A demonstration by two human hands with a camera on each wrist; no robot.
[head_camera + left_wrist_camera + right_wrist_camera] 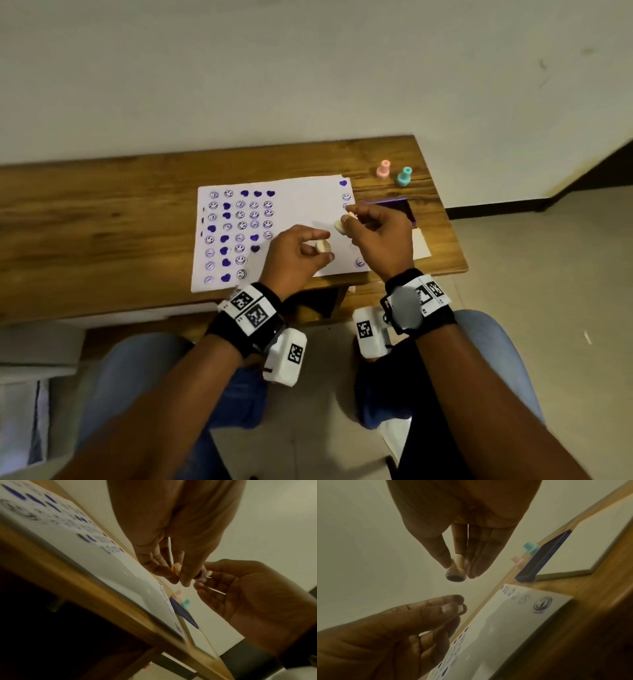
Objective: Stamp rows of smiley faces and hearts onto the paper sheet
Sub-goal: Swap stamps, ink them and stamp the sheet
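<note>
Your right hand [380, 236] pinches a small cream stamp [455, 569] between thumb and fingertips, its round inked face turned away from your palm. Your left hand [294, 255] pinches a second cream stamp [323, 245] the same way. Both hover above the white paper sheet [305, 209], smooth and flat, printed with purple smiley faces and solid hearts in columns. Just beside its right edge sits the dark purple ink pad [397, 210]; beyond it stand a pink stamp [383, 169] and a teal stamp [404, 176], both knob-handled. The wooden table [85, 219] shows streaked grain, against a plain pale wall [274, 75].
</note>
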